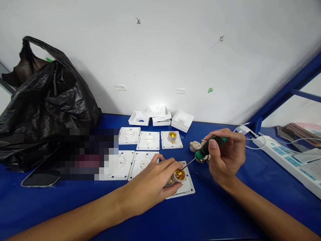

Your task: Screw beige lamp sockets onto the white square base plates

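My right hand point(228, 157) is closed around the green and black handle of a screwdriver point(206, 149). Its thin shaft slants down to the left, and the tip is inside a round lamp socket point(179, 174) with a brass-coloured lining. The socket sits on a square white base plate point(187, 188). My left hand point(160, 177) grips the socket from the left, fingers behind it and thumb in front. Loose sockets point(195, 146) lie just beyond the screwdriver, partly hidden by my right hand. A small screw point(196, 173) lies right of the plate.
Several white base plates point(147, 140) lie in rows; one bears a socket point(172, 136). White covers point(182, 120) are by the wall. A black plastic bag point(50, 100) and a phone point(41, 177) are left, beside a pixelated patch. A power strip point(288, 157) with cables is right.
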A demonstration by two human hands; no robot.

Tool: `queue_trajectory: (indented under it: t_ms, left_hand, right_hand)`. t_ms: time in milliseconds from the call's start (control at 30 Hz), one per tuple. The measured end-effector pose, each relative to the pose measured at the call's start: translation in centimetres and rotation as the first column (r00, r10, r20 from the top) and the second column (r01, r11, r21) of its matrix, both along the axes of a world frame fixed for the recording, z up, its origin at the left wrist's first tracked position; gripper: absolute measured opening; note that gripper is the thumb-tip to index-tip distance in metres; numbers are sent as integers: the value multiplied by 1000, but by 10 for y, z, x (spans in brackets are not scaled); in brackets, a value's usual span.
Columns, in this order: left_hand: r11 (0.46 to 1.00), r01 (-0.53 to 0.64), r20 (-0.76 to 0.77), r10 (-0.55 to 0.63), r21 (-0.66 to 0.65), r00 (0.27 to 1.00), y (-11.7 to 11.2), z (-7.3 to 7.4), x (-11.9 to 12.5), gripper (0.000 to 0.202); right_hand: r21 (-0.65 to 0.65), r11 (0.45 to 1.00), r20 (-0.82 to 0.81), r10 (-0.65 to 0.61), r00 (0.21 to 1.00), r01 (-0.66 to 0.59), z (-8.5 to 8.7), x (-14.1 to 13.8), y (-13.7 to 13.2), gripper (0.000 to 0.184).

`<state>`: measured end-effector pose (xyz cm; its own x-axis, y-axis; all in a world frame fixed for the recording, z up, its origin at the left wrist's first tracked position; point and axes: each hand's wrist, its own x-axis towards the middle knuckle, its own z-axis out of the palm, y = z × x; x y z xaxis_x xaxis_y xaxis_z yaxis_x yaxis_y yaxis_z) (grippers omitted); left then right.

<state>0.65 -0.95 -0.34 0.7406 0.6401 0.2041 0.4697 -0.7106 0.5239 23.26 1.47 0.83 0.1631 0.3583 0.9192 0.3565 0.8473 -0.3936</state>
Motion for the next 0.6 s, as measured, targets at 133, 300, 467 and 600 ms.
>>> queue_trajectory:
  t_ms: [133, 300, 467, 600]
  left_hand:
    - [1000, -3, -1, 3, -5, 1000, -1, 1, 0, 40]
    - [999, -13, 5, 13, -32, 1000, -1, 0, 0, 42]
    - [997, -13, 1, 13, -80, 1000, -1, -3, -2, 39]
    - [997, -17, 18, 18, -78, 1000, 0, -3, -2, 39]
  right_hand:
    - [5, 1000, 5, 1, 1000, -1, 0, -1, 1, 17]
    - [-12, 1000, 24, -4, 1000, 5, 0, -2, 0, 16]
    - [-29, 999, 29, 22, 999, -21, -2, -2, -1, 18]
    - [-35, 999, 36, 32, 999, -31, -3, -2, -1, 18]
